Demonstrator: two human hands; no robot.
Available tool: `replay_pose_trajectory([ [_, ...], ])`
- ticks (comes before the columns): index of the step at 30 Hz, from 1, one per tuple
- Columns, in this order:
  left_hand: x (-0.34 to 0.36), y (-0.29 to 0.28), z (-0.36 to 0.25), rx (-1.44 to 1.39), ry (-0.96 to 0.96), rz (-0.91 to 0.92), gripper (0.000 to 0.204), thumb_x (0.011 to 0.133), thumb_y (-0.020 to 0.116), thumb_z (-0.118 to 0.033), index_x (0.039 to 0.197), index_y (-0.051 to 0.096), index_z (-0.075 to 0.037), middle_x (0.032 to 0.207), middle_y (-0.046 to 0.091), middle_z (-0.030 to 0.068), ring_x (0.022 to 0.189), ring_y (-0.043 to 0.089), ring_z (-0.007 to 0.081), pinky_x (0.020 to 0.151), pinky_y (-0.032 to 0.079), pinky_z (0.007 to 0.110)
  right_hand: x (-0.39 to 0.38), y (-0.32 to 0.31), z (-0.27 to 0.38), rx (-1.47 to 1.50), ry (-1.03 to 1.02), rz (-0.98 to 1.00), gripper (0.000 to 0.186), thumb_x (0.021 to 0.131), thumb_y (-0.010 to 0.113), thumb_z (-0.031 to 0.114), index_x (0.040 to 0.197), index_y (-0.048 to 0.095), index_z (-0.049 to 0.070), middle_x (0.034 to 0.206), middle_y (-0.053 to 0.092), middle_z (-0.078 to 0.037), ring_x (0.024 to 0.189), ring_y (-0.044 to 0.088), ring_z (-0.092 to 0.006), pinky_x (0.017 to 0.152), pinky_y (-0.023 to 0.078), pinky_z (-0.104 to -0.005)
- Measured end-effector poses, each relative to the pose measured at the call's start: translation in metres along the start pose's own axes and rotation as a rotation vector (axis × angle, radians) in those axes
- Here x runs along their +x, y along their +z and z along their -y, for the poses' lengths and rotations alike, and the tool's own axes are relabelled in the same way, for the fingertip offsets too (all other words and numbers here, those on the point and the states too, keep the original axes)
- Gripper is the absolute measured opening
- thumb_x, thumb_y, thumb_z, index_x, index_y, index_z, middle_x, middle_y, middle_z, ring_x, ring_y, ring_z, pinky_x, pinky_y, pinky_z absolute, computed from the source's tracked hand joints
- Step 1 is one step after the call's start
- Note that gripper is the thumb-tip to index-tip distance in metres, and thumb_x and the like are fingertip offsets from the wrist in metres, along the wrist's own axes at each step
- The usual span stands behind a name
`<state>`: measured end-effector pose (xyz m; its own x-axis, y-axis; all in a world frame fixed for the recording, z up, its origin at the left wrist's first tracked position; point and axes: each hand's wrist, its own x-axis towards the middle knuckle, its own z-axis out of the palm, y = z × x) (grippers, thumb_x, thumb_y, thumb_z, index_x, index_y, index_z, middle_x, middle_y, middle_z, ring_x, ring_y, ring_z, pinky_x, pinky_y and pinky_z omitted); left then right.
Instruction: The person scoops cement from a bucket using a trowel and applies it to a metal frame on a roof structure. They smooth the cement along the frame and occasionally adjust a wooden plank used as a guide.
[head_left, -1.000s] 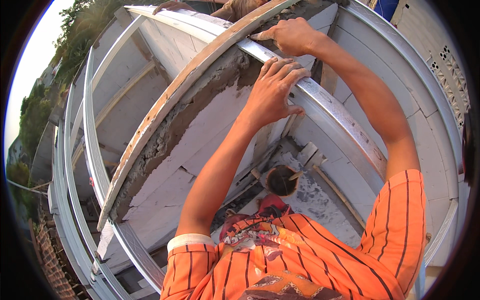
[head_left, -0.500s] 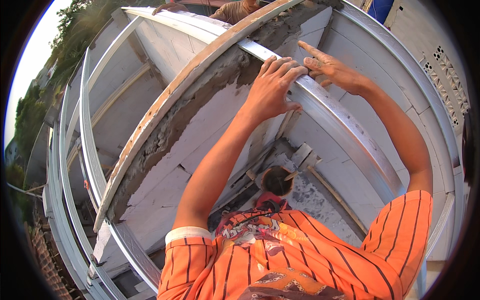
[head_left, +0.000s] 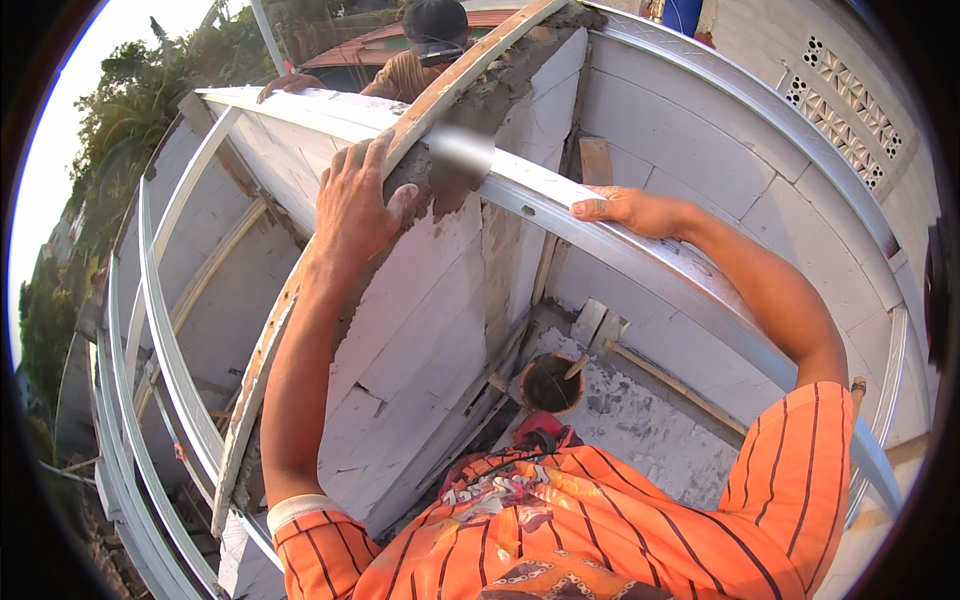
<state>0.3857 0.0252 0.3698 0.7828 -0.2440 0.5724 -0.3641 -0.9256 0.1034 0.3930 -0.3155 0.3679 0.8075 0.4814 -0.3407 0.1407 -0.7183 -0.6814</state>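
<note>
A long silvery metal beam slants from the top of a mortar-edged block wall down past my right arm. My right hand grips this beam, thumb along its top; the other fingers are mostly hidden. My left hand lies over a wooden board that runs along the wall's top edge. Its fingers curl over the board, while the thumb rests toward the rough grey mortar. A blurred patch covers the beam where it meets the wall.
Another person's hand rests on a white metal beam beyond the board. Several metal beams curve along the left. Below stands a round bucket with a stick in it, near loose planks. Pale block walls enclose the right.
My left hand has left the metal beam and moved left onto the wooden board. My right hand, outstretched earlier, has closed around the beam. The whole view has shifted.
</note>
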Motion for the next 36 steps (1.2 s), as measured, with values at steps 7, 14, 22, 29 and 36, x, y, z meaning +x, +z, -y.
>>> replay_pose_trajectory([
  [7,-0.001,0.009,0.045,-0.176,-0.116,0.126,0.053,0.088,0.063,-0.029,0.126,0.053,0.007,0.113,0.061,0.0262,0.106,0.059,0.0378,0.095,0.044,0.042,-0.002,-0.006,0.001,0.015,0.014,0.023,0.094,0.082,0.046,0.074,0.145,0.037,0.005,0.145,0.037,-0.025,0.135,0.033,-0.0398,0.109,0.028,-0.0496],
  [14,0.031,0.020,0.041,-0.155,-0.002,0.113,0.050,0.088,0.063,-0.028,0.121,0.057,0.008,0.110,0.061,0.0294,0.103,0.061,0.0390,0.092,0.045,0.042,0.002,-0.005,-0.003,0.005,0.001,-0.025,0.093,0.082,0.047,0.073,0.145,0.036,0.006,0.146,0.035,-0.024,0.137,0.031,-0.0388,0.110,0.028,-0.0499],
  [22,0.085,0.053,0.039,-0.173,0.017,0.059,0.052,0.085,0.065,-0.031,0.121,0.059,0.006,0.111,0.063,0.0262,0.104,0.061,0.0384,0.092,0.045,0.042,0.006,0.002,0.003,0.024,-0.027,-0.013,0.092,0.082,0.048,0.072,0.142,0.041,0.003,0.142,0.040,-0.027,0.134,0.035,-0.0411,0.108,0.029,-0.0513],
  [29,0.081,0.059,0.047,-0.141,0.038,0.045,0.053,0.086,0.065,-0.033,0.124,0.058,0.004,0.117,0.062,0.0252,0.109,0.060,0.0369,0.096,0.044,0.041,0.007,0.006,0.003,-0.015,-0.010,-0.066,0.091,0.081,0.046,0.074,0.142,0.043,0.006,0.138,0.045,-0.027,0.128,0.043,-0.0399,0.105,0.031,-0.0526],
  [36,0.021,0.039,0.046,-0.177,-0.029,0.038,0.051,0.087,0.064,-0.035,0.120,0.060,0.004,0.109,0.064,0.0238,0.102,0.061,0.0372,0.092,0.046,0.042,0.008,0.005,0.002,-0.033,0.027,-0.108,0.089,0.081,0.049,0.072,0.142,0.043,0.008,0.134,0.048,-0.026,0.122,0.048,-0.0382,0.100,0.036,-0.0488],
])
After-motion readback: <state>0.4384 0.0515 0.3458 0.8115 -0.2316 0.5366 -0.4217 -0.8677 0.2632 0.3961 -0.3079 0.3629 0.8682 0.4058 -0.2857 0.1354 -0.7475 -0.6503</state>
